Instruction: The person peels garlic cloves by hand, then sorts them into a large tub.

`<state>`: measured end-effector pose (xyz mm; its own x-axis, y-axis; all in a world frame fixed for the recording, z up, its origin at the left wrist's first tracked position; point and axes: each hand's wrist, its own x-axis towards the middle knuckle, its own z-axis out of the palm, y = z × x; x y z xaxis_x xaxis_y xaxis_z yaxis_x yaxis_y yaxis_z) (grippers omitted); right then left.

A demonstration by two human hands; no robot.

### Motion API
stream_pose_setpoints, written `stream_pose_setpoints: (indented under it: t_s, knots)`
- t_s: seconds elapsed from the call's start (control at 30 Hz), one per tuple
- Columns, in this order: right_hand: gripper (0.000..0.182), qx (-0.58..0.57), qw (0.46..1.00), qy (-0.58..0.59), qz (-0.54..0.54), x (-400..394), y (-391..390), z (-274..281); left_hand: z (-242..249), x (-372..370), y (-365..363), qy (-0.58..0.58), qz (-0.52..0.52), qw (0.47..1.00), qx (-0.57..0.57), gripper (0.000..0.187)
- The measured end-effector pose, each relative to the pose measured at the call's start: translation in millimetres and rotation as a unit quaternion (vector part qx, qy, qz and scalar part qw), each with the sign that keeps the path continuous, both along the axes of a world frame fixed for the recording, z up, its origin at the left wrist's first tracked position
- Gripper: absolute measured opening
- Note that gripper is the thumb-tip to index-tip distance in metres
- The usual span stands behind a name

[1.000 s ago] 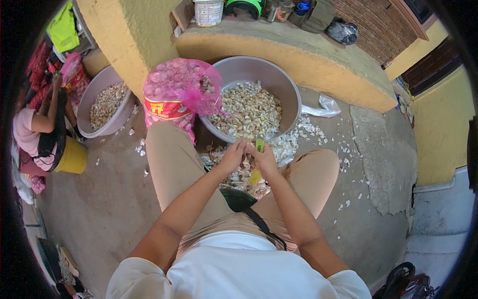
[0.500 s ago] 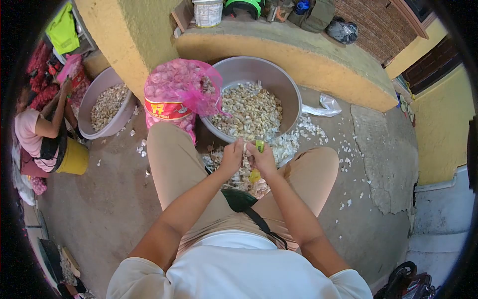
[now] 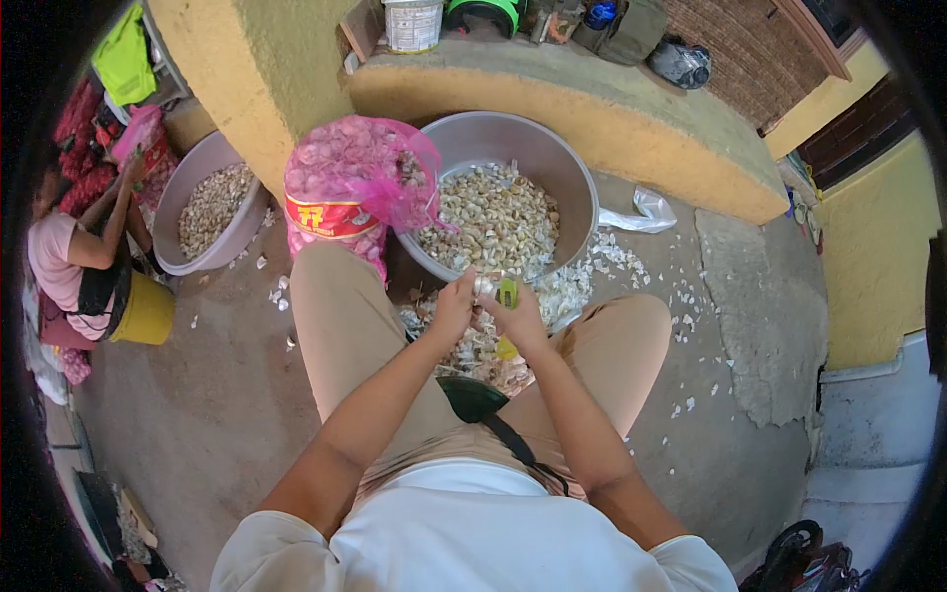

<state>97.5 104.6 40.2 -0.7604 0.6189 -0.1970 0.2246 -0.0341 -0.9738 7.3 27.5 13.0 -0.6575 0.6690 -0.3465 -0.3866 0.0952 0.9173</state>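
Note:
Above the gap between my knees, my left hand point(image 3: 454, 308) is closed around a whitish garlic bulb point(image 3: 483, 286). My right hand point(image 3: 520, 318) meets it there, wrapped round a small yellow-green-handled tool point(image 3: 508, 293); its working end is hidden. Just beyond both hands stands a big grey basin point(image 3: 584, 187) holding many loose garlic cloves point(image 3: 498, 219). Left of the basin, a pink mesh bag point(image 3: 340, 163) full of garlic bulbs leans near my knee. Papery skins point(image 3: 473, 357) are heaped below my hands, with a yellow object point(image 3: 505, 348) under my right wrist.
At left, another person point(image 3: 74, 242) sits on a yellow bucket point(image 3: 146, 311) beside a second basin point(image 3: 258, 212) of cloves. A low yellow ledge point(image 3: 592, 128) runs behind my basin, with a white bucket point(image 3: 412, 25) on it. Garlic skins point(image 3: 617, 259) litter the floor at right.
My hands have shifted slightly, and more of the garlic bulb shows between them. The green handle is turned a little more upright. The other person's hands moved slightly.

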Motion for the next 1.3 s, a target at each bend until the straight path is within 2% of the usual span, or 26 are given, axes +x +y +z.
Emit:
stream_pose_setpoints:
  t_s: [0.1, 0.17, 0.27, 0.47, 0.6, 0.7, 0.77, 0.9, 1.1, 1.3]
  knots:
    - [0.023, 0.078, 0.997, -0.008, 0.007, -1, 4, -10, -12, -5, 2, -0.119, -0.028, 0.993, 0.009, 0.048]
    - [0.022, 0.123, 0.992, -0.022, -0.003, -1, 12, -30, -4, -3, 3, -0.120, -0.038, 0.992, 0.002, 0.046]
    - [0.019, 0.101, 0.995, -0.010, -0.021, -1, 17, -37, -5, -4, 2, -0.096, -0.075, 0.992, 0.010, 0.043]
    - [0.023, 0.096, 0.994, -0.028, -0.032, 1, 15, -24, -4, -4, 0, -0.110, -0.097, 0.988, 0.045, 0.039]
    - [0.021, 0.212, 0.976, 0.004, -0.045, 2, 9, -7, -3, -3, 1, -0.105, -0.100, 0.987, 0.064, 0.037]
    - [0.020, 0.249, 0.965, 0.034, -0.080, 0, 3, -3, 1, -3, 0, -0.072, -0.083, 0.992, 0.070, 0.034]
    - [0.018, 0.273, 0.956, 0.034, -0.107, 0, 4, -7, 2, -1, 0, -0.023, -0.069, 0.996, 0.050, 0.037]
    - [0.016, 0.310, 0.944, 0.059, -0.091, 3, 5, -4, 13, 1, -4, 0.113, -0.074, 0.991, -0.002, 0.038]
    - [0.011, 0.321, 0.941, 0.069, -0.080, 4, 7, -3, 11, 0, -5, 0.199, -0.083, 0.976, -0.029, 0.036]
    - [0.017, 0.390, 0.918, 0.027, -0.070, 5, 6, -5, 13, 2, -5, 0.203, -0.094, 0.974, -0.041, 0.034]
